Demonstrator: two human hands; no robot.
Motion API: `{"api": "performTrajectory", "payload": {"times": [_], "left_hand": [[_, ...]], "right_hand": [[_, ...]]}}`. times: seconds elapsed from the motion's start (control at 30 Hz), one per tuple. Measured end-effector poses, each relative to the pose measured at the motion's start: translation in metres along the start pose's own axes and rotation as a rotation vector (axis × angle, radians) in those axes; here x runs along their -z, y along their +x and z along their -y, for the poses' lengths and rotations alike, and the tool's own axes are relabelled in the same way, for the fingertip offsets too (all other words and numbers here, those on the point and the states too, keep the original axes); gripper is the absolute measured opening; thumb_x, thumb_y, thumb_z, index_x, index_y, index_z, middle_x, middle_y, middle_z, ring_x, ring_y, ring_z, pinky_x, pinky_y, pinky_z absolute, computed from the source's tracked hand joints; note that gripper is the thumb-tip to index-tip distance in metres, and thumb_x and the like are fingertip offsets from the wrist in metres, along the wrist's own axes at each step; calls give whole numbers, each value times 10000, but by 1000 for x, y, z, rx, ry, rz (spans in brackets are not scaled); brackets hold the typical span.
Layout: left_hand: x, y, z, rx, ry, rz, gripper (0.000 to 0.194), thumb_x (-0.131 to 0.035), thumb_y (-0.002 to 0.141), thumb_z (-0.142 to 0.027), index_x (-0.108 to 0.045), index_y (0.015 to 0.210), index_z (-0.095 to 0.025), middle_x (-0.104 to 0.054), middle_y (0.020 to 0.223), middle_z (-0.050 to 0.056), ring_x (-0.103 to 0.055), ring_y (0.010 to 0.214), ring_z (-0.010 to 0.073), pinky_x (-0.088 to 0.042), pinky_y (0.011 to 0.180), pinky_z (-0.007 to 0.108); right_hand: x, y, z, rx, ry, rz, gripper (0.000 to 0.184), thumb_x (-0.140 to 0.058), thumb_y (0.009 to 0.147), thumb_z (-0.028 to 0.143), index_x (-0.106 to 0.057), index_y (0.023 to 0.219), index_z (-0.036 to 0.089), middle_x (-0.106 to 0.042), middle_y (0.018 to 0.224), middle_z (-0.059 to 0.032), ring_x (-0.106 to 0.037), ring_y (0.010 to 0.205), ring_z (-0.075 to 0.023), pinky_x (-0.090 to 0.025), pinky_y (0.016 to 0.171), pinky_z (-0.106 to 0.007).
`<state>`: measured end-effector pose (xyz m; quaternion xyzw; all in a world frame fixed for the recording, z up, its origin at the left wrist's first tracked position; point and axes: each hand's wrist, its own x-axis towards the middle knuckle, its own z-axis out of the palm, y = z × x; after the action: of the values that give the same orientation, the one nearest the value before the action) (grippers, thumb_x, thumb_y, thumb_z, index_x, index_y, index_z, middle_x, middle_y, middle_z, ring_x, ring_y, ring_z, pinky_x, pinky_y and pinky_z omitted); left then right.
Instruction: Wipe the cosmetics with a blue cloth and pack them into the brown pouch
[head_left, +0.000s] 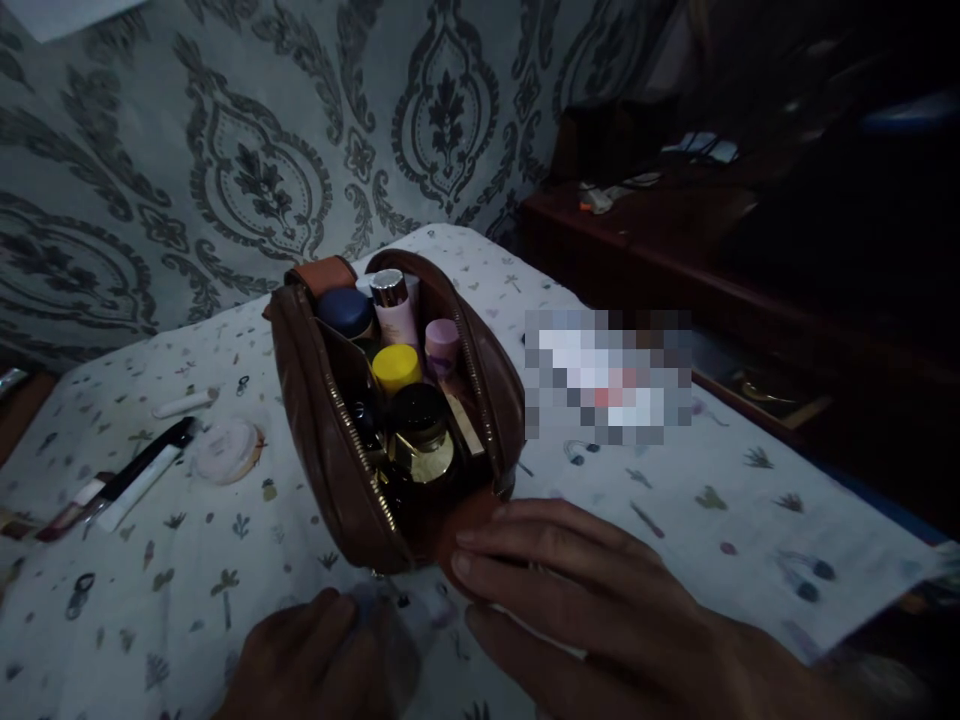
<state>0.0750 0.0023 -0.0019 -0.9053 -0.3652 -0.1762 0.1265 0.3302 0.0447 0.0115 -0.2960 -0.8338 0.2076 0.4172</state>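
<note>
An unzipped brown toiletry bag stands on the patterned cloth. Inside are a jar with a black lid, a yellow-capped container, a dark blue lid, a pale bottle with a silver cap and a small mauve-capped container. My right hand rests its outstretched fingers against the near end of the bag, by its brown tab. Just left of it, my left hand is closed, fingers curled, beside a blurred see-through thing; what it grips is unclear.
Left of the bag lie a round pale compact, a black-and-white tube and a small white stick. A pixelated patch covers something to the right. Patterned wallpaper stands behind; a dark wooden cabinet is at right.
</note>
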Motion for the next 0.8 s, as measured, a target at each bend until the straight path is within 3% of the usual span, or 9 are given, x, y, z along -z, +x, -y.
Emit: {"api": "performTrajectory", "payload": {"times": [0.13,0.37,0.57,0.7,0.8], "left_hand": [[2,-10,4,46,-21,11,187,-420,919,-115,-589,991,-151,-630,660,0,-626,566,140,-455,478,242],[9,-42,31,289,53,100,145,-436,942,-175,-571,994,-186,-631,729,12,-632,631,159,-444,513,245],[18,-79,63,534,51,107,180,-416,960,-231,-591,980,-198,-671,776,25,-651,690,158,-471,603,241],[27,-96,77,693,49,101,209,-411,958,-247,-610,1003,-203,-703,845,32,-666,740,165,-478,647,254],[33,-105,87,823,47,75,206,-429,960,-267,-624,1010,-222,-721,899,25,-676,804,162,-486,715,257]], "right_hand": [[2,11,-4,148,-36,-18,330,-612,907,112,-650,1201,257,-753,1104,-52,-691,1078,-223,-593,947,-400],[-3,29,12,347,-230,-16,234,-537,930,92,-674,1082,206,-758,1033,-71,-712,977,-193,-571,928,-344],[-24,29,20,356,-299,-42,179,-517,975,233,-657,1086,252,-743,949,-44,-700,888,-205,-546,815,-345],[-32,19,3,198,-289,-39,194,-559,943,278,-654,1109,311,-726,991,-73,-694,913,-258,-526,855,-423],[-37,13,-12,237,-304,-65,189,-568,924,385,-672,1079,356,-730,898,-82,-693,842,-299,-524,777,-458]]}}
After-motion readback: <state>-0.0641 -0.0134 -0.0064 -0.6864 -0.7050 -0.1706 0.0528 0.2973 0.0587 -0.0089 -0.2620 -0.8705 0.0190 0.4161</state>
